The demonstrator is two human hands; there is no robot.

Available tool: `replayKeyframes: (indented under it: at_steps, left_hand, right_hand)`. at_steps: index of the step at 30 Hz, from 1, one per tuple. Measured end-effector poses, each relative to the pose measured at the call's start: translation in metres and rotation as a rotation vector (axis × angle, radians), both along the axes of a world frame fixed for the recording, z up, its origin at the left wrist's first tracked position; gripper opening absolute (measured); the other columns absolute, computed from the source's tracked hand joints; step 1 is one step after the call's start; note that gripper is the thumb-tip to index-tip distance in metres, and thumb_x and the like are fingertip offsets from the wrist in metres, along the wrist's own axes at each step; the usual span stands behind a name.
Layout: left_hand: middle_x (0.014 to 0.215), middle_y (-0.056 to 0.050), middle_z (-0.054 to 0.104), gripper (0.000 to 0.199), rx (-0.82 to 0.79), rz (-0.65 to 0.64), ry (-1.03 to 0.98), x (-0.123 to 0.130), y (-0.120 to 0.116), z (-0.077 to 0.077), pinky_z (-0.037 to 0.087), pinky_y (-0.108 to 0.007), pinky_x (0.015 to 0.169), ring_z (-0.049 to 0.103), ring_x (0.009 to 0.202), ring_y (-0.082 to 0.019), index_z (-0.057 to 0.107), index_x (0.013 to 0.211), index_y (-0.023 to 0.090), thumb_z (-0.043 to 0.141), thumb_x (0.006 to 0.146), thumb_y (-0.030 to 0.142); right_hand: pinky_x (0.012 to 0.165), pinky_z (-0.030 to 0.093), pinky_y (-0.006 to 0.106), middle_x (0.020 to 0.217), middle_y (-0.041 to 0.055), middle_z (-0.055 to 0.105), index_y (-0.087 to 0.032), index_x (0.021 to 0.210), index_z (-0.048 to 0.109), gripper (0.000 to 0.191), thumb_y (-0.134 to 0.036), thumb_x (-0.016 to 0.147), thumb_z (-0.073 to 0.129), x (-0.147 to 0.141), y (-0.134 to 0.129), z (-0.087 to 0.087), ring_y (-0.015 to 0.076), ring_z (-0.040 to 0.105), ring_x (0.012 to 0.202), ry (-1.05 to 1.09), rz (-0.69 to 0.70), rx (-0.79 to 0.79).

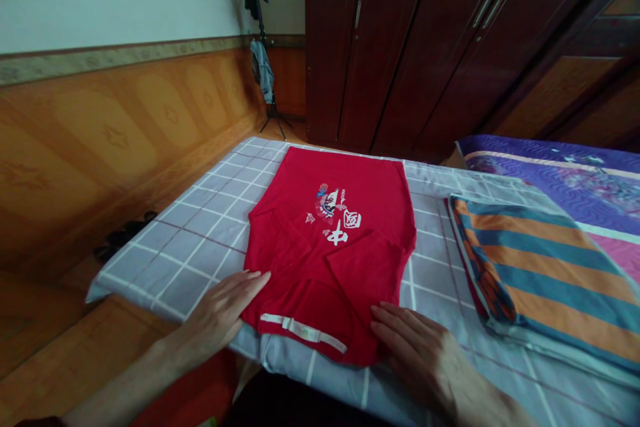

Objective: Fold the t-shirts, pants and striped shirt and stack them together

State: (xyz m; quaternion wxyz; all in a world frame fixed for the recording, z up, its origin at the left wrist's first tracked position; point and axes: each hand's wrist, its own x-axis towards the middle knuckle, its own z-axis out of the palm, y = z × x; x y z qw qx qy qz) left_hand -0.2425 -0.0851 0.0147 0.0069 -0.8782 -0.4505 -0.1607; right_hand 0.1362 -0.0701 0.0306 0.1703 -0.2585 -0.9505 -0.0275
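A red T-shirt [370,193] lies face up on a grey checked cloth [200,240], its sleeves folded inward over the front. White characters and a small coloured print mark its middle, and a pale neck tape shows at the collar, which points toward me. My left hand [225,307] rests on the shirt's left shoulder edge with fingers stretched out. On the opposite shoulder, my right hand [425,353] lies flat, its fingertips touching the red fabric. Neither hand is wrapped around anything.
Folded orange-and-blue striped cloth [545,260] lies to the right. Beyond it is a purple patterned bedspread [560,167]. A dark red wardrobe [390,47] stands behind, with a coat stand [263,27] in the corner. Dark shoes [123,237] sit on the floor at left.
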Motion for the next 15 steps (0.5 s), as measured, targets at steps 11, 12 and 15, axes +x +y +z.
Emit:
replayKeyframes:
  at_steps: [11, 12, 15]
  left_hand:
    - [0.127, -0.006, 0.059, 0.041, -0.087, -0.142, -0.038, -0.016, 0.038, 0.004, 0.039, -0.037, 0.105, 0.052, 0.12, -0.02, 0.055, 0.126, 0.023, 0.047, 0.087, 0.014]
    - [0.124, -0.006, 0.061, 0.038, -0.093, -0.157, -0.052, -0.018, 0.041, 0.005, 0.041, -0.036, 0.104, 0.055, 0.117, -0.019, 0.056, 0.124, 0.023, 0.048, 0.087, 0.016]
    - [0.117, -0.005, 0.065, 0.035, -0.125, -0.181, -0.08, -0.02, 0.046, 0.016, 0.045, -0.031, 0.099, 0.059, 0.111, -0.018, 0.057, 0.122, 0.024, 0.05, 0.088, 0.02]
  right_hand:
    - [0.096, 0.047, 0.044, 0.125, 0.0114, 0.059, -0.018, 0.111, 0.062, 0.038, -0.008, 0.078, 0.046, 0.0, 0.006, -0.016, 0.0244, 0.052, 0.118, 0.02, -0.043, -0.09]
    - [0.095, 0.048, 0.043, 0.121, 0.0117, 0.062, -0.017, 0.106, 0.063, 0.034, -0.009, 0.078, 0.046, -0.001, 0.008, -0.013, 0.0235, 0.055, 0.114, 0.053, -0.034, -0.105]
    - [0.092, 0.051, 0.036, 0.111, 0.0115, 0.067, -0.016, 0.105, 0.061, 0.03, -0.011, 0.081, 0.045, 0.003, 0.014, 0.004, 0.0195, 0.061, 0.106, 0.107, 0.006, -0.202]
